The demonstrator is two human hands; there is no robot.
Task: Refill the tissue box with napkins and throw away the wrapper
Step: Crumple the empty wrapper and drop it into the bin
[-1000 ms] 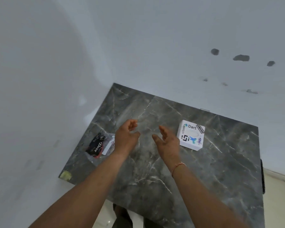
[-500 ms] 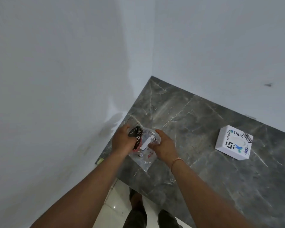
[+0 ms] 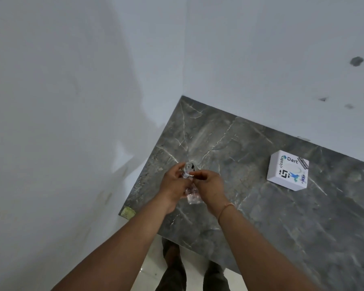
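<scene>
Both hands are up over the gray table (image 3: 271, 217), close together. The left hand (image 3: 172, 185) and the right hand (image 3: 208, 185) are each pinched on a clear plastic wrapper (image 3: 191, 196), which hangs between them and looks scrunched. The white tissue box (image 3: 288, 170) sits on the table well off to the right of the right hand. It looks shut and neat, so I think the filling part may be done. The wrapper has not been thrown away yet. No bin shows anywhere near the hands.
</scene>
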